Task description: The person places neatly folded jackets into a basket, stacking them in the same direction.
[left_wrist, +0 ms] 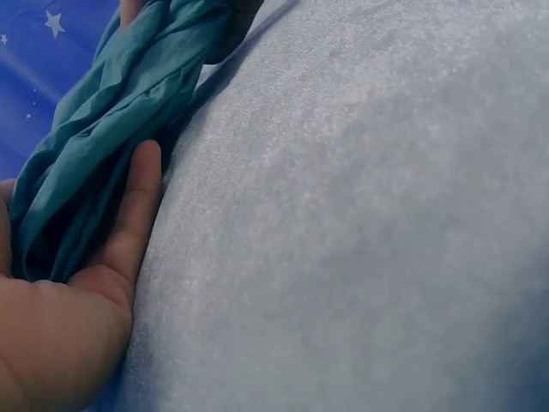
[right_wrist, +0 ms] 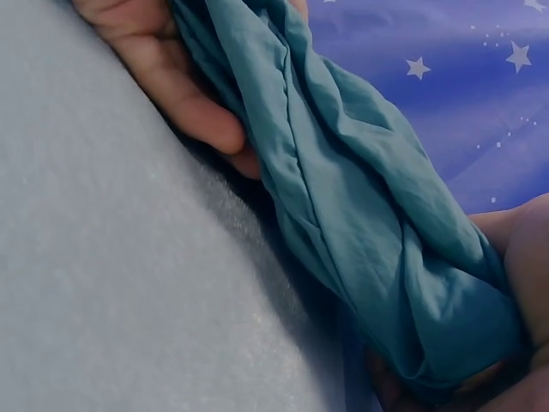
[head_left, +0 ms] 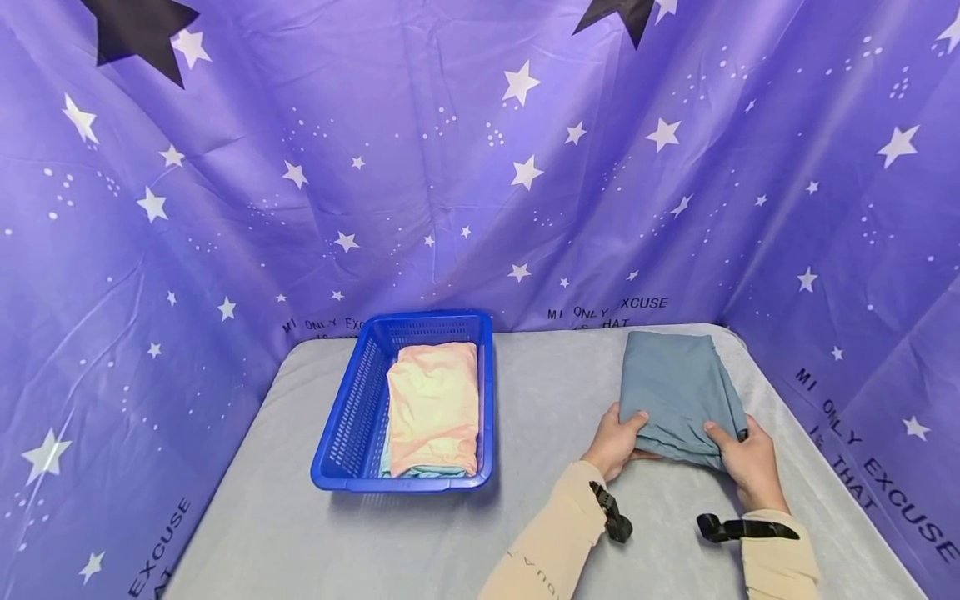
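Fingers point(left_wrist: 140, 202) (both thumbs point(head_left: 637, 420) point(head_left: 718, 434) uppermost) grip folded cloth point(head_left: 677, 393).

Blue-green cloth point(head_left: 678, 392), folded roughly rectangular (near edge rumpled).

from where i stand, it looks like a makeshift curtained-off workspace: purple star-printed cloth point(head_left: 465, 200) hangs round a grey-covered table point(head_left: 551, 417).

From above, the head view faces forward and down; both wrist views, close in, share the cloth point(head_left: 678, 396).
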### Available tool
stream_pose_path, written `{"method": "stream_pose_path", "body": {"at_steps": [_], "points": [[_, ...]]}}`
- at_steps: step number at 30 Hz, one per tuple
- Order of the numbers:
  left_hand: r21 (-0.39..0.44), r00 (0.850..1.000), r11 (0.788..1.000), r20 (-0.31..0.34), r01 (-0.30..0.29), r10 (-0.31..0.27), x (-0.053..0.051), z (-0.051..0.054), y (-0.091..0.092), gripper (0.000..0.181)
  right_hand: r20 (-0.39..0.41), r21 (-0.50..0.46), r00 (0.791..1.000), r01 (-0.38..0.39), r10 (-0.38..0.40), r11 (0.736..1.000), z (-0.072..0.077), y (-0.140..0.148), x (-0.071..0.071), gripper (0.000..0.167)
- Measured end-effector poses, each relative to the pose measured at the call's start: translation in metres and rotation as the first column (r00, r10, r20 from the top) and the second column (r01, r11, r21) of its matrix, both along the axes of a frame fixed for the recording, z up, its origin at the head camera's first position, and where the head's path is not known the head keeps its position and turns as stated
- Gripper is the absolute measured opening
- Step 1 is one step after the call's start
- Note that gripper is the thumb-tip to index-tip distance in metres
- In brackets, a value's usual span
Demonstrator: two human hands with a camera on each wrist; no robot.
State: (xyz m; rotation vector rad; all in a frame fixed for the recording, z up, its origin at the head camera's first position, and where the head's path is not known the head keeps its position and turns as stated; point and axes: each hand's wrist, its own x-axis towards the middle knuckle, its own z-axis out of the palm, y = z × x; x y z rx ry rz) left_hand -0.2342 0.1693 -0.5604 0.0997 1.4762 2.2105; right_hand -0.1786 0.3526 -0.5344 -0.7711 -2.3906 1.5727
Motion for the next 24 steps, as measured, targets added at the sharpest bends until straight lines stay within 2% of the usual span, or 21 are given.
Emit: {"method": "stream_pose_path", "body": {"at_steps": [7, 12, 17, 24], "points": [[0.067, 1.0, 0.998, -0.002, 0.014, -0.014, -0.001, -0.001, -0.004, 0.029, -0.046, -0.007, 0.998, 0.034, -0.034, 0.999, 0.004, -0.007, 0.002, 0.057], [0.07, 1.0, 0.998, -0.01, 0.0, 0.001, -0.002, 0.001, -0.008, 0.028, -0.086, -0.023, 0.996, 0.033, -0.035, 0.999, 0.012, -0.012, 0.004, 0.055], [0.041, 0.999, 0.998, -0.001, -0.037, 0.037, -0.001, 0.007, -0.013, 0.026, -0.15, -0.003, 0.988, 0.034, -0.034, 0.999, 0.017, -0.014, 0.009, 0.048], [0.061, 0.998, 0.997, 0.025, -0.055, 0.053, 0.001, 0.018, -0.021, 0.025, -0.23, -0.021, 0.973, -0.004, -0.001, 1.0, 0.025, -0.02, 0.015, 0.046]]}}
